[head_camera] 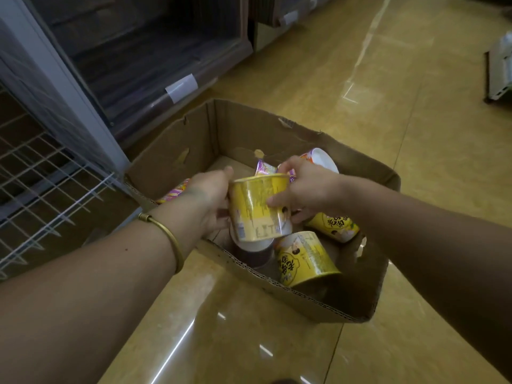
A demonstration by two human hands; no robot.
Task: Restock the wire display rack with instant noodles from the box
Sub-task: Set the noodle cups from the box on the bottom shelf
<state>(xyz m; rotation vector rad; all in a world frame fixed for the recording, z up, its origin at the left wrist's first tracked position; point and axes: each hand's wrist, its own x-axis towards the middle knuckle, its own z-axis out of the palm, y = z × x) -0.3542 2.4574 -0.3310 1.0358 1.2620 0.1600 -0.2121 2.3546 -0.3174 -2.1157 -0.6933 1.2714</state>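
Note:
An open cardboard box [243,126] stands on the floor in the middle of the view. Above it both hands hold one yellow instant noodle cup [257,209], upside down. My left hand [207,198] grips its left side and my right hand [307,189] grips its right side and rim. Two more yellow cups [304,259] [335,225] lie in the box, with a dark cup [255,252] under the held one and purple-and-white cups [318,159] at the back. The white wire display rack [41,178] is at the left edge.
A grey upright post [63,81] and dark wooden shelving [144,51] with white tags stand behind the rack. Glossy tan floor tiles [360,79] spread to the right and in front. A pale metal object [501,70] sits at the far right edge.

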